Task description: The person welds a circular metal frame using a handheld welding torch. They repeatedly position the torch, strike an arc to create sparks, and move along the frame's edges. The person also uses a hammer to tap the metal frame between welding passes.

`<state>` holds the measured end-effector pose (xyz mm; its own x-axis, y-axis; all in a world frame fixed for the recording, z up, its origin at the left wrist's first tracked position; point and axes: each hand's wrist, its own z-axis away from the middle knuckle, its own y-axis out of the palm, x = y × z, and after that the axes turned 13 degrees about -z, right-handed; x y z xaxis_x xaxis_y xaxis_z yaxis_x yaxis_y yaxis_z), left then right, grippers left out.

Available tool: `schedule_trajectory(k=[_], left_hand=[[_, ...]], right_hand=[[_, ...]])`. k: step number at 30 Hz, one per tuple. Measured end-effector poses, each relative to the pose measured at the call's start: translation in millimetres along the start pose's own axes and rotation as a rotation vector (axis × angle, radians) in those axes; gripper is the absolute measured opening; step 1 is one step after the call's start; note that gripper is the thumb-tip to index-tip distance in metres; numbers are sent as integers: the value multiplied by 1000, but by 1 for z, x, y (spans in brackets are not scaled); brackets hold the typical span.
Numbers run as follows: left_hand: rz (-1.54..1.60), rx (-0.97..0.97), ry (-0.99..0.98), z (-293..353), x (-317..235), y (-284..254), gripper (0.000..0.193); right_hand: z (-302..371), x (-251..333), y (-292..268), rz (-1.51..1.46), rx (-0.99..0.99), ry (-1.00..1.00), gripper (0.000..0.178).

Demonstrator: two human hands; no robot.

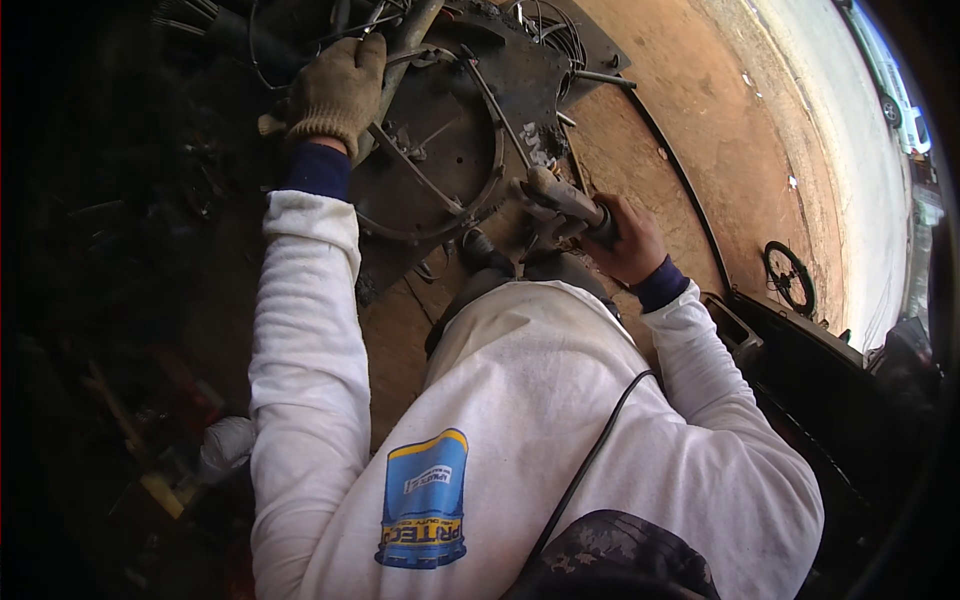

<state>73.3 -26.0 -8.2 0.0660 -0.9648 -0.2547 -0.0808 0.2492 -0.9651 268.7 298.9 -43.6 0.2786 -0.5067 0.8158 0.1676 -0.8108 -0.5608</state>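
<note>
My left hand (338, 98), in a worn tan knit glove, is closed at the far left of a dark metal worktable (450, 110). Its fingers lie against a thick grey metal pipe (408, 42) and seem wrapped over it; their undersides are hidden. On the tabletop lies a large ring of bent metal bar (497, 165) with straight bars across it. My bare right hand (635, 240) grips the dark end of a grey tool with a thick rounded body (568, 200), near the table's close right corner. Its working end is hard to make out.
Coiled wire (560, 35) and metal scraps crowd the table's far edge. A long thin dark bar (680, 175) crosses the brown ground on the right. Farther right are a wheel (789, 278) and a parked vehicle (900, 100). A black cable (595, 455) runs over my shirt.
</note>
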Motion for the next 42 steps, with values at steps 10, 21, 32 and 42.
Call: schedule_trajectory(k=[10, 21, 32, 42], left_hand=[[-1, -20, 0, -3, 5, 4, 48], [36, 55, -24, 3, -4, -9, 48], [-10, 32, -9, 0, -2, -6, 49], [47, 49, 0, 1, -5, -8, 48]], right_hand=[[-8, 0, 4, 124, 41, -39, 42], [-14, -5, 11, 199, 68, 10, 41], [-20, -7, 10, 234, 83, 37, 42], [-23, -11, 10, 222, 100, 43, 42]])
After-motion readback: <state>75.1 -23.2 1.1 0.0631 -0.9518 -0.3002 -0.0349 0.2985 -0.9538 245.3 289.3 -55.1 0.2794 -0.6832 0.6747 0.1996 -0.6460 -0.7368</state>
